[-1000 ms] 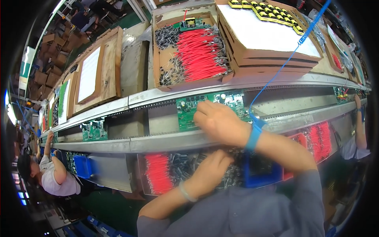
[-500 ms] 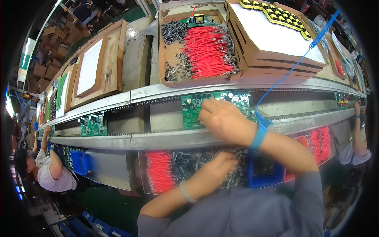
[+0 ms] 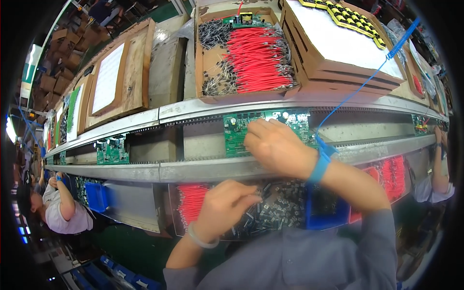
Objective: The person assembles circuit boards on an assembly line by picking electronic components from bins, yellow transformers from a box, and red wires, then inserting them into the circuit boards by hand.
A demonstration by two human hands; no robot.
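My right hand [image 3: 278,147], with a blue strap round its wrist, rests over a green circuit board [image 3: 235,141] on the rail track. Its fingers curl down onto the board, and whatever they grip is hidden under them. Nearer to me, my left hand [image 3: 224,205], wearing a pale bangle, is above a tray of small metal-and-black parts [image 3: 280,205]. Thumb and forefinger come together there; anything between them is too small to name. Left of the loose parts, red-sleeved components [image 3: 191,203] lie bundled in the same tray, partly behind that hand.
Beyond the track, a cardboard box [image 3: 205,92] holds red-sleeved and black leaded parts. Stacked cardboard trays [image 3: 348,58] stand right of it. A blue coiled cord [image 3: 355,89] runs to my right wrist. Another board [image 3: 112,150] sits left on the track. Co-workers are at both sides.
My left hand has moved left and slightly up over the parts tray, uncovering more loose parts. My right hand has stayed at the board, which has shifted slightly right.
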